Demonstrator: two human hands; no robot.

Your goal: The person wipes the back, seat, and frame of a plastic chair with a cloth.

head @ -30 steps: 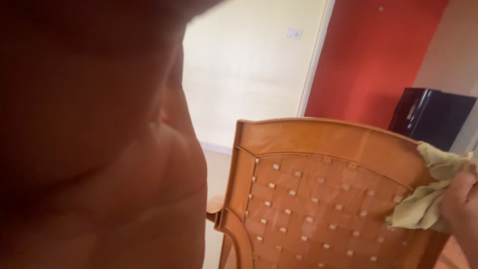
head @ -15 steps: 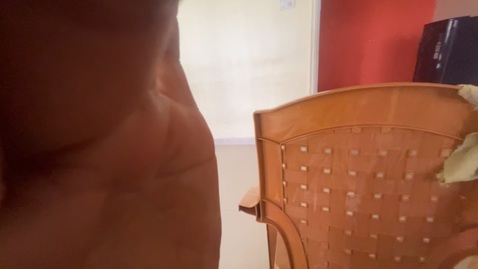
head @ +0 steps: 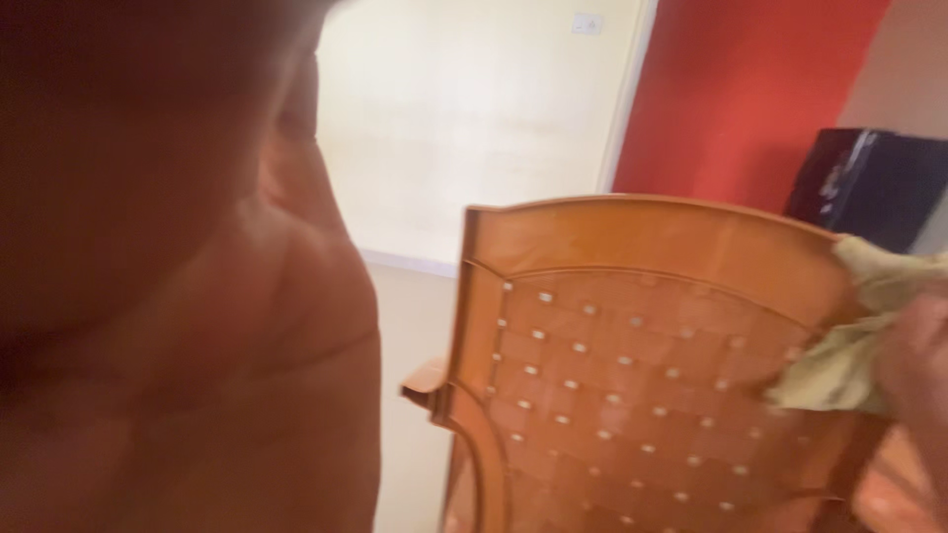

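Cloth: a crumpled pale yellow-green rag (head: 857, 336) at the right edge of the view, pressed against the upper right part of the chair back and partly draped over its top rail.
Right hand: a blurred hand (head: 913, 380) at the right edge, closed around the rag and holding it against the chair; only part of it is inside the view, and the fingers cannot be made out one by one.
Left hand: a very large, out-of-focus palm (head: 188, 316) held close to the camera, filling the left part of the view from top to bottom; its creases show, it carries nothing that can be seen, and whether it is spread or curled cannot be told.
Chair: an orange-brown plastic chair (head: 632, 375) with a moulded woven pattern and small pale square holes in the back, standing upright to the right of centre; a curved top rail runs above the pattern and a short armrest juts out on its left side.
Wall: a cream wall (head: 474, 118) behind the chair with a small pale switch plate (head: 587, 23) near the top, next to a red wall section (head: 750, 99) on the right.
Dark thing: a glossy black object (head: 869, 192) behind the chair's upper right corner, too blurred to identify.
Floor: a pale strip (head: 415, 316) between the palm and the chair.
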